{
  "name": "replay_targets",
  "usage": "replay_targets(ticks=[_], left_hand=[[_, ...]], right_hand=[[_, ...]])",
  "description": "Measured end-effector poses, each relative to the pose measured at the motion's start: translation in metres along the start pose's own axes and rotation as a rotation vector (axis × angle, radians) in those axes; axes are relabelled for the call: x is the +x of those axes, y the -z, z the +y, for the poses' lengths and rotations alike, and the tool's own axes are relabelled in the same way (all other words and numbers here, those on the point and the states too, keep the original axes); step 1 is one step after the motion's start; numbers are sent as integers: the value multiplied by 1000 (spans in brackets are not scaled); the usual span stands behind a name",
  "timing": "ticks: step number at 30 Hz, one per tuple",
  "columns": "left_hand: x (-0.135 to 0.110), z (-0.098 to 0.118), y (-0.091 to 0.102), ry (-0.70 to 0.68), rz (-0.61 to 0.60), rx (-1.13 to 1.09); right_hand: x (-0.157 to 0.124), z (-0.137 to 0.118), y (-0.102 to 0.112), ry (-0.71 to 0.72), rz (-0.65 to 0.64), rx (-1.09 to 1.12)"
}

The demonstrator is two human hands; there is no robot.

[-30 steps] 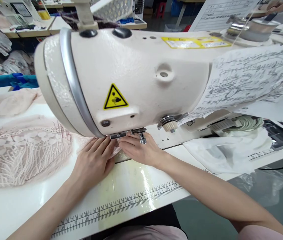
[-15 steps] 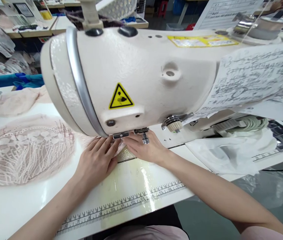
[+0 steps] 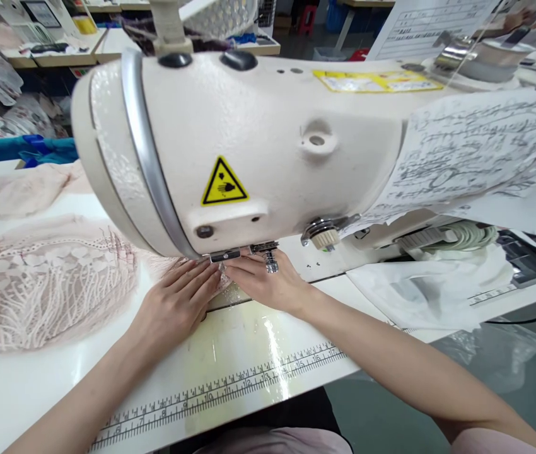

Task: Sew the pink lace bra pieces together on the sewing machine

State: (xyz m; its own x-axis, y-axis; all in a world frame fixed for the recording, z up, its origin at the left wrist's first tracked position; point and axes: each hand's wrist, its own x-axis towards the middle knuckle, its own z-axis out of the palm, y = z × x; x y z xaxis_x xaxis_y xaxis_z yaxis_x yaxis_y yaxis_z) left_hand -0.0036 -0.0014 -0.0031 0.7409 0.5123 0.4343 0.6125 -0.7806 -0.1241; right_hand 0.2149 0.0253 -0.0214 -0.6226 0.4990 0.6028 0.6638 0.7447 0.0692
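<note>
My left hand [image 3: 178, 302] lies palm down on pale pink lace fabric [image 3: 223, 284] beneath the head of a white sewing machine [image 3: 258, 151]. Its fingers are stretched out side by side, and the thumb is mostly hidden under the palm. My right hand [image 3: 270, 284] is just across from it, closed with its fingertips on the same fabric by the needle area. The machine's metal parts [image 3: 270, 255] cover some of its fingers. Needle and presser foot are hidden. More of the pink fabric, with white fringe and lace [image 3: 50, 290], spreads out to the left.
A printed ruler [image 3: 230, 391] runs along the table's front edge. White cloth [image 3: 429, 290] and a coil of pale green tape [image 3: 471, 236] lie at right. Handwritten paper [image 3: 466, 151] hangs on the machine arm. A clear plastic bag [image 3: 499, 353] is below the table edge.
My left hand's fingers have drawn closer together, and its thumb has tucked further under. My right hand stays nearly in place at the fabric. The whole view has shifted slightly.
</note>
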Motion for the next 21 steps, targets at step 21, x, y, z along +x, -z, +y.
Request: replay_targets(ticks=[21], left_hand=[[1, 0, 1, 73, -4, -11]], right_hand=[[5, -6, -9, -16, -65, 414]])
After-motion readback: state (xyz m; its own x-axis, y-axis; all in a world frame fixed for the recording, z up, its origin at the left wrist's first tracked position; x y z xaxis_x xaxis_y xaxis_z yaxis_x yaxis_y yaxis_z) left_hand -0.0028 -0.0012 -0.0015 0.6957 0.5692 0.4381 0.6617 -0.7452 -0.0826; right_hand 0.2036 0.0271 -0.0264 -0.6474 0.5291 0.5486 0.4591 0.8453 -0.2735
